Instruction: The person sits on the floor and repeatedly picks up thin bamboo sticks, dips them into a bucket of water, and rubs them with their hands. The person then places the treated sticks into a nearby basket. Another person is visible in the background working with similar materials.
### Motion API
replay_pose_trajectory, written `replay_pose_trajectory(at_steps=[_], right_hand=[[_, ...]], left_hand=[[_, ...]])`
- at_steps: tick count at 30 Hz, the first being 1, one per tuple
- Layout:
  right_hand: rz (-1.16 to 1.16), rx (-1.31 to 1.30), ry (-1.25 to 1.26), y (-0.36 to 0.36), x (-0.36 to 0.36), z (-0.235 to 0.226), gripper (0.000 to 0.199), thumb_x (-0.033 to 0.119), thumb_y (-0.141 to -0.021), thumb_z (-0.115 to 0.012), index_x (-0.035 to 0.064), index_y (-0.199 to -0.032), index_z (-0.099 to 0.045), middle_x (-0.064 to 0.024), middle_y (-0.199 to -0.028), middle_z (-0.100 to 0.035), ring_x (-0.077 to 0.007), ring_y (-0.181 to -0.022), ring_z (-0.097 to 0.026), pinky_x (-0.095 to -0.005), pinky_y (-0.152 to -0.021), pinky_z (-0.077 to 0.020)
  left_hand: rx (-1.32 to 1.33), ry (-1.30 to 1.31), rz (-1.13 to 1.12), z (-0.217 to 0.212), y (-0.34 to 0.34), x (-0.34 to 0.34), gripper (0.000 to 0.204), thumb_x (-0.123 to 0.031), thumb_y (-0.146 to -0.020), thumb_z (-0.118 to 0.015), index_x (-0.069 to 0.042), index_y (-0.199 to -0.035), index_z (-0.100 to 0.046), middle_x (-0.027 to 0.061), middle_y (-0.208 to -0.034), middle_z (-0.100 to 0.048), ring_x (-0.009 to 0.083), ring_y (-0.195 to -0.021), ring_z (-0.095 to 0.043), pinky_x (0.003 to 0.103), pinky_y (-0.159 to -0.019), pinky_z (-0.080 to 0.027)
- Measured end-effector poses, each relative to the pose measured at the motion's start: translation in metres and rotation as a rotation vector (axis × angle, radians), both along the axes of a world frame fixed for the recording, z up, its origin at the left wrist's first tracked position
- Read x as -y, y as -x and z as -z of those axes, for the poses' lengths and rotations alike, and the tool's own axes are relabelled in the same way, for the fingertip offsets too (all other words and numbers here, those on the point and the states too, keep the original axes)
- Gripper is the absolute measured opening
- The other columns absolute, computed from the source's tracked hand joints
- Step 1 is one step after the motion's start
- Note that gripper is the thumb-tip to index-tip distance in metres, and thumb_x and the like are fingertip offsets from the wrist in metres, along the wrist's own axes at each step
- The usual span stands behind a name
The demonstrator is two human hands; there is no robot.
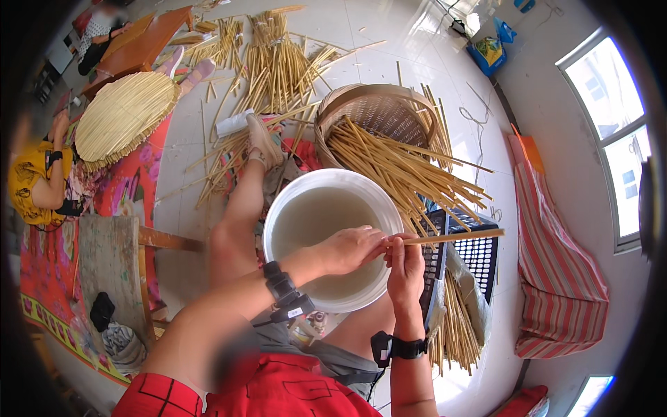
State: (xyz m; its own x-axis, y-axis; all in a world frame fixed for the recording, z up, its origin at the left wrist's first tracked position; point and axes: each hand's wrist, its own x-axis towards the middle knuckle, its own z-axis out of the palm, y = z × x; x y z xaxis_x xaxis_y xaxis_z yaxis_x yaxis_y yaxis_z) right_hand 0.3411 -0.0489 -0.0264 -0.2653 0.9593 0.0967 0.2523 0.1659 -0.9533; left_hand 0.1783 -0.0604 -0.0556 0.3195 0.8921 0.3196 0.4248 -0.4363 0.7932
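Observation:
Both of my hands meet over the right rim of a white bucket [292, 198] filled with cloudy water. My left hand [351, 249] pinches the near end of a thin bamboo strip [458, 237] that sticks out to the right. My right hand [405, 267] is closed around the same strip just beside it. A woven basket [361, 104] holding several long bamboo strips lies tipped behind the bucket, its strips fanning toward the right.
A black plastic crate [479, 254] sits right of the bucket with more strips beside it. Loose bamboo strips [274, 62] litter the tiled floor at the back. A round woven tray [121, 115] lies far left. A seated person [35, 181] is at the left, with another at the far back.

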Motion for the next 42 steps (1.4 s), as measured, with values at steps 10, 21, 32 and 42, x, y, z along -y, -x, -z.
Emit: replay_pose_trajectory(at_steps=[10, 21, 32, 42], right_hand=[[0.255, 0.127, -0.058, -0.024, -0.013, 0.017, 0.015, 0.016, -0.100, -0.048, 0.0040, -0.094, -0.055, 0.0007, -0.068, -0.051, -0.0053, -0.059, -0.046, -0.0201, -0.053, -0.0379], [-0.068, 0.149, 0.109, -0.014, 0.000, 0.018, 0.015, 0.014, -0.100, -0.047, 0.0024, -0.104, -0.056, -0.0028, -0.078, -0.058, -0.0074, -0.067, -0.052, -0.0210, -0.060, -0.0440], [0.117, -0.019, -0.106, -0.014, -0.009, -0.024, 0.021, 0.019, -0.102, -0.046, 0.0034, -0.092, -0.056, 0.0006, -0.069, -0.049, -0.0059, -0.057, -0.043, -0.0208, -0.052, -0.0355], [0.480, -0.245, -0.138, -0.060, -0.033, -0.073, 0.028, 0.026, -0.102, -0.045, 0.0090, -0.082, -0.051, 0.0062, -0.060, -0.034, -0.0017, -0.049, -0.026, -0.0173, -0.043, -0.0201]], left_hand=[[-0.880, 0.859, -0.438, 0.078, 0.041, -0.011, 0.050, -0.017, -0.083, -0.064, -0.008, -0.131, -0.052, 0.0150, -0.147, -0.030, 0.0359, -0.135, -0.031, 0.059, -0.099, -0.032], [-0.035, 0.547, 0.093, 0.058, 0.013, -0.011, 0.031, -0.016, -0.095, -0.047, -0.003, -0.122, -0.054, 0.0160, -0.108, -0.064, 0.0328, -0.101, -0.062, 0.040, -0.087, -0.047], [0.081, 0.044, -0.045, 0.032, 0.004, 0.018, 0.014, -0.016, -0.097, -0.048, -0.003, -0.096, -0.051, 0.0144, -0.085, -0.058, 0.0346, -0.082, -0.057, 0.042, -0.073, -0.046], [-0.050, 0.355, 0.117, 0.024, 0.037, 0.032, 0.016, -0.012, -0.096, -0.046, -0.001, -0.105, -0.054, 0.0137, -0.084, -0.059, 0.0303, -0.080, -0.059, 0.039, -0.075, -0.047]])
